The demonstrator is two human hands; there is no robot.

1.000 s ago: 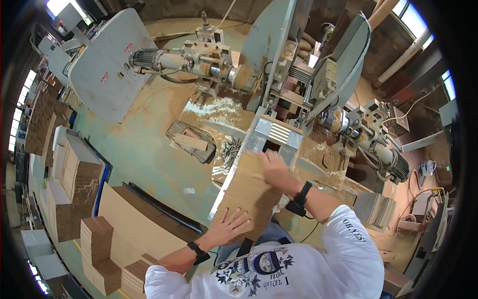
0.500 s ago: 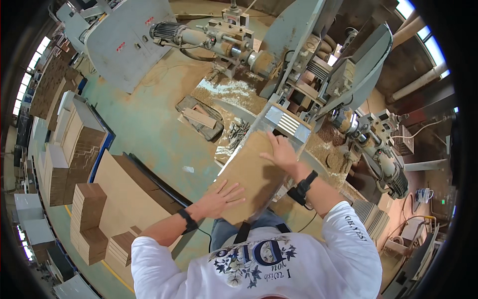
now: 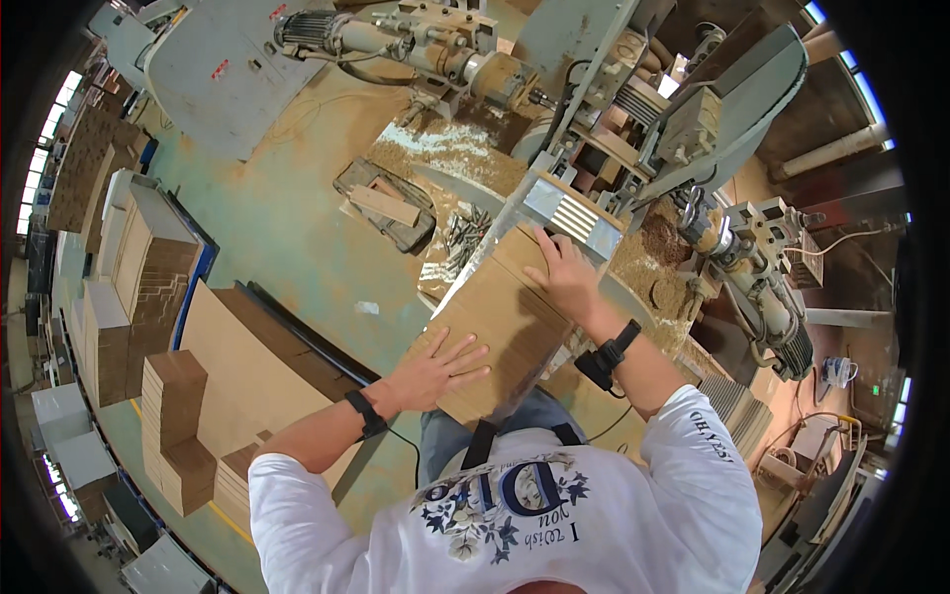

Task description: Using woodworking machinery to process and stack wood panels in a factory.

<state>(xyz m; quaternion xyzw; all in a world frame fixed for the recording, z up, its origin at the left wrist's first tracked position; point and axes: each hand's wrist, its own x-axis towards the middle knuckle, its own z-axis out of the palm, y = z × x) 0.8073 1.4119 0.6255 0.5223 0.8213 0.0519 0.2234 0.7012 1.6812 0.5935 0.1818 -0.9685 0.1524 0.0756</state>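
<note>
The person's left hand lies flat and open on the near end of a brown board, holding nothing. The board stretches away toward 1 o'clock. The right hand presses flat on its far end, fingers spread, just before the grey machine. At 9 o'clock sit stacks of boards.

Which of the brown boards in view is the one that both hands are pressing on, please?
The board lying at the machine's infeed, under the left hand and right hand. The other boards sit untouched in stacks on the person's left.
</note>
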